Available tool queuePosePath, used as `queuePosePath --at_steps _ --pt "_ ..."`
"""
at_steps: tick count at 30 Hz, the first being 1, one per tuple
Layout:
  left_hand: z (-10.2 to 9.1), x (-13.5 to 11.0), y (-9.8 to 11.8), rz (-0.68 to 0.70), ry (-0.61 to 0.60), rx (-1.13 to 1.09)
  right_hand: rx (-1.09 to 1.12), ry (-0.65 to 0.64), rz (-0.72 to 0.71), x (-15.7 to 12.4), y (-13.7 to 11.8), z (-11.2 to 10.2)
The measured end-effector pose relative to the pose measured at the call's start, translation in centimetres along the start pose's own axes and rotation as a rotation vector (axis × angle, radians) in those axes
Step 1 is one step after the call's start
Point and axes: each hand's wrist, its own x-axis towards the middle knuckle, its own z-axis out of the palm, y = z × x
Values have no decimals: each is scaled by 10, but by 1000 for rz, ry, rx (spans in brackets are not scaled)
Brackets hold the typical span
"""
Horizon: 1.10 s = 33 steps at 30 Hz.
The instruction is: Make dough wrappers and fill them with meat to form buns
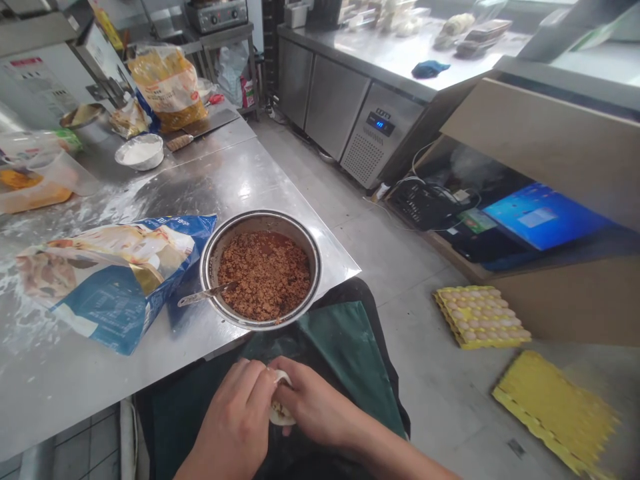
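Note:
My left hand point(237, 417) and my right hand point(316, 400) are closed together over my lap, around a small piece of white dough point(281, 417) with bits of filling showing in it. Part of the dough's edge sticks up between the fingers; the rest is hidden by them. Just beyond the hands, a round steel pot point(314, 293) of brown minced filling point(265, 273) stands at the table corner. A spoon point(200, 296) leans in it, handle over the left rim.
A blue flour bag point(110, 307) lies left of the pot on the floury steel table point(240, 180). Behind are a bowl of white powder point(140, 153) and a large yellow bag point(167, 87). On the floor at right are an egg tray point(480, 317) and a big cardboard box point(575, 300).

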Motion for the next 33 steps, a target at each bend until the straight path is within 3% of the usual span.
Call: queuePosePath --at_steps 3,5,8,10,13,17,22,27,33 --pt "0 0 -2 40 -43 33 -236 3 -117 -3 -11 -7" --pt "-2 1 -4 4 -41 16 -247 -29 -113 -6 -14 -14" --pt "-9 2 -7 -110 34 -85 118 -114 -55 -10 -10 -20" --pt "-12 2 -8 -162 86 -146 317 -164 -107 -11 -4 -21" --pt "-12 1 -8 -165 105 -175 384 -184 -202 -10 3 -16" --pt "-9 1 -7 -139 80 -133 331 -138 -238 -8 6 -10" --pt "-9 6 -2 -117 136 -74 343 -77 -229 -4 10 -6" --pt "-8 10 0 -30 38 32 139 10 -239 -6 3 -3" --pt "-6 11 2 -29 82 27 95 -7 -169 -8 2 -5"
